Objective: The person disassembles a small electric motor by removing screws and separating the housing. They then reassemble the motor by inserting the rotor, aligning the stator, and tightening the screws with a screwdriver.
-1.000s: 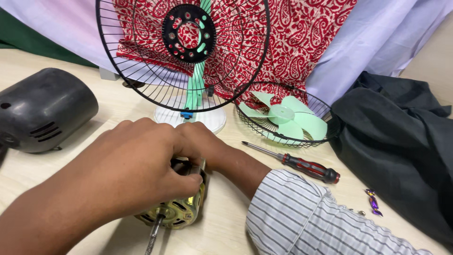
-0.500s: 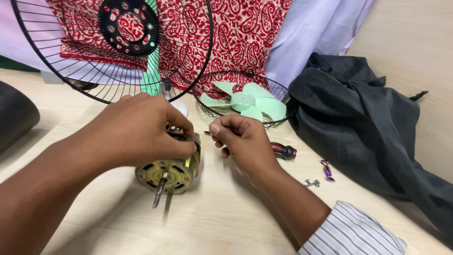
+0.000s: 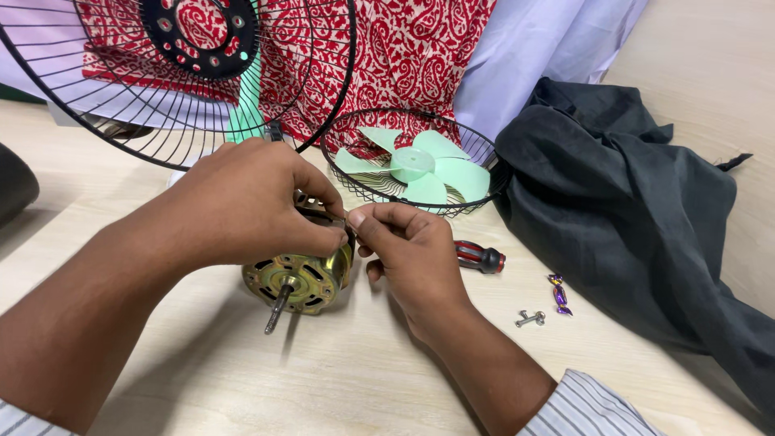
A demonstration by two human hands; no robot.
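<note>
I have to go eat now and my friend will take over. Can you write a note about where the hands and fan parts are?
Left hand: gripping the top of the fan motor, which lies on the table, shaft toward the camera.
Right hand: fingertips pinched at the motor's upper edge; whatever it pinches is too small to tell.
Done: blade is off, lying in the grille half.
Loose: screwdriver, bolt.
Left: motor work unfinished.

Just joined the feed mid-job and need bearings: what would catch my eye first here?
At centre, both hands meet over a brass-coloured fan motor lying on the pale table, shaft pointing toward the camera: the left hand lies over its top, and the right hand pinches at its edge. Behind stands a black wire fan guard, with green fan blades lying in a second guard to its right.
</note>
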